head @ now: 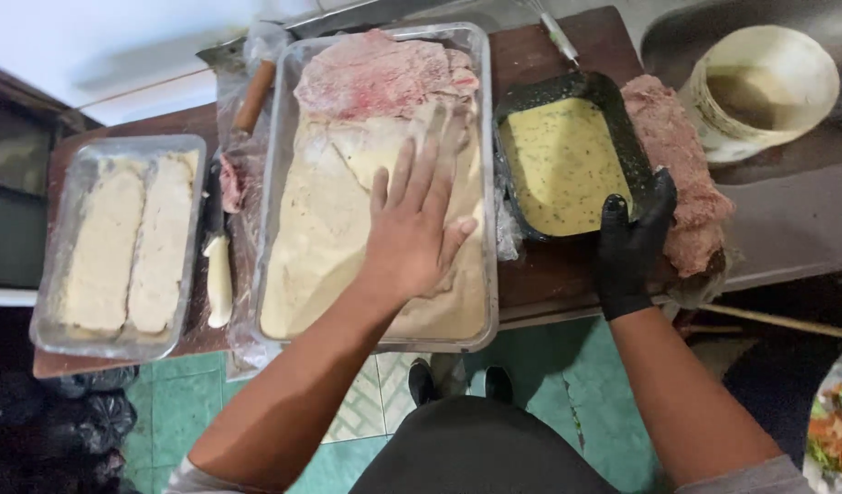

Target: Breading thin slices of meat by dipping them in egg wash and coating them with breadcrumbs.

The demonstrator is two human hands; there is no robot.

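My bare left hand (pixel 416 215) lies flat, fingers spread, pressing on a breaded cutlet in a large metal tray (pixel 276 155) of breadcrumbs. A raw pink meat slice (pixel 380 73) rests at the tray's far end. My right hand (pixel 633 240), in a black glove, grips the near corner of a dark pan (pixel 613 101) filled with yellow egg batter (pixel 560 165). A pile of raw meat (pixel 681 174) lies just right of that pan.
A smaller metal tray (pixel 69 242) at the left holds two breaded cutlets. A white-handled knife (pixel 219 279) and a wooden-handled tool (pixel 253 94) lie between the trays. A white bucket (pixel 764 87) sits in the sink at the back right. The wooden board's front edge overhangs a green tiled floor.
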